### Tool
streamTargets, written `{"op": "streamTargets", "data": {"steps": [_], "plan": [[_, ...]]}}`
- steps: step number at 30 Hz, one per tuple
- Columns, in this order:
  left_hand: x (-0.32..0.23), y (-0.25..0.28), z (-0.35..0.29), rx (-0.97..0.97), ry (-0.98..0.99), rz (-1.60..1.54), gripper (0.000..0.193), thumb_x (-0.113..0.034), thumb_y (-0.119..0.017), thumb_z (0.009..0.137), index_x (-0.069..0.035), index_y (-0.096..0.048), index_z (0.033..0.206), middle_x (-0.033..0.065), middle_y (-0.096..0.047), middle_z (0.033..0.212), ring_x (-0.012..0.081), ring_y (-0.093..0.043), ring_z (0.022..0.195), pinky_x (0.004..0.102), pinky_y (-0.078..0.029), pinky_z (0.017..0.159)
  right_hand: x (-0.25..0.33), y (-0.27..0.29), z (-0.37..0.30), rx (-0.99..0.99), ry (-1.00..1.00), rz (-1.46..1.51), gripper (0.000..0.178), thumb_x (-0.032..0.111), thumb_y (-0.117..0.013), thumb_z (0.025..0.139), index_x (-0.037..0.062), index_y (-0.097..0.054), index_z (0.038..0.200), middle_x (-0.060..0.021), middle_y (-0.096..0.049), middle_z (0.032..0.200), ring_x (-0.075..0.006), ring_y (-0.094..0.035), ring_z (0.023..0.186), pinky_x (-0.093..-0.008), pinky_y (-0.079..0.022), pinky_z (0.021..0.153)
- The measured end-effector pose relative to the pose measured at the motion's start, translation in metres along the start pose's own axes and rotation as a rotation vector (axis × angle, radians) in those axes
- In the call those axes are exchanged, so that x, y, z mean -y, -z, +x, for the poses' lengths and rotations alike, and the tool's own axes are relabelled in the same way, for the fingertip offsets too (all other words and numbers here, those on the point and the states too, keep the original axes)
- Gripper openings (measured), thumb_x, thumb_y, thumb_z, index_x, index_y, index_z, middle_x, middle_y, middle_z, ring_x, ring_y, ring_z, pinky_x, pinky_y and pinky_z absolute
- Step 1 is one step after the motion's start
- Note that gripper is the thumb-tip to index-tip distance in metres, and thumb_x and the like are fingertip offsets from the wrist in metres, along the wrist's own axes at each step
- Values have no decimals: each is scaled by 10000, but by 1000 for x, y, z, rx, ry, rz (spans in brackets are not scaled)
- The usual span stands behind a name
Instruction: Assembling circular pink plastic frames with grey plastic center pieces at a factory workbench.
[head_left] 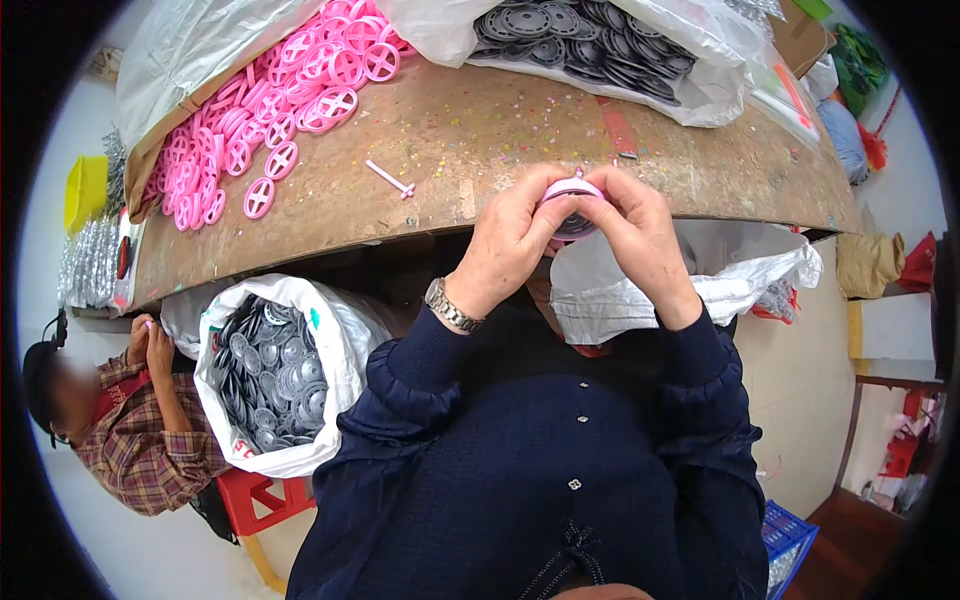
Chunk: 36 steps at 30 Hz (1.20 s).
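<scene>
Both hands grasp one pink-rimmed wheel with a grey disc [575,231] between them — left hand [508,232] and right hand [640,225] closed around its sides, thumbs together over it — at the near edge of the bench [490,125]. A small pink stick [387,177] lies to the left. Pink cross-spoked rings [260,105] are heaped far left, dark grey discs [590,40] far right. Near left, a white sack [347,325] holds more grey discs — a co-worker [150,430] sits beyond it.
</scene>
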<state>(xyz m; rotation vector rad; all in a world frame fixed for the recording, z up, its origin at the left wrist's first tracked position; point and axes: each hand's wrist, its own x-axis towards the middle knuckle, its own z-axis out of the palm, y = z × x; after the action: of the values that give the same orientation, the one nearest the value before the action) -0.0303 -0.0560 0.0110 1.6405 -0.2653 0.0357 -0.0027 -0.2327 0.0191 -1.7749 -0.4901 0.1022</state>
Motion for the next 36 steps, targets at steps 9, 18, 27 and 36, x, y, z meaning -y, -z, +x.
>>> {"op": "streamTargets", "data": {"steps": [9, 18, 27, 36], "plan": [[3, 2, 3, -199, -164, 126, 231, -212, -542, 1021, -25, -651, 938, -24, -593, 738, 41, -533, 561, 193, -400, 461, 7, -9, -5, -9, 27, 167, 233, 17, -592, 909, -15, -609, 1140, -65, -663, 966, -110, -607, 877, -257, -491, 778], [-2, 2, 2, 36, 79, -122, 262, -90, -566, 984, -10, -514, 1228, 67, -636, 1007, 109, -662, 778, 250, -586, 662, -6, -4, -3, -84, -69, 249, 202, 21, -622, 899, -20, -617, 1097, -31, -669, 925, -82, -613, 834, -247, -511, 746], [0, -12, -3, 55, -39, 9, 396, 19, -568, 932, -9, -496, 1321, 71, -640, 1026, 93, -643, 744, 226, -547, 618, -9, 5, -16, -108, -20, 236, 196, 4, -660, 877, -13, -628, 1069, -19, -660, 918, -70, -609, 842, -237, -507, 746], [18, -13, 11, -55, -306, 386, 525, -36, -667, 887, -34, -490, 1382, 80, -629, 959, 141, -599, 782, 279, -506, 689, -9, 102, -33, -60, -86, -308, 235, 7, -653, 868, -13, -608, 1098, 2, -622, 910, -71, -571, 830, -230, -472, 744]]}}
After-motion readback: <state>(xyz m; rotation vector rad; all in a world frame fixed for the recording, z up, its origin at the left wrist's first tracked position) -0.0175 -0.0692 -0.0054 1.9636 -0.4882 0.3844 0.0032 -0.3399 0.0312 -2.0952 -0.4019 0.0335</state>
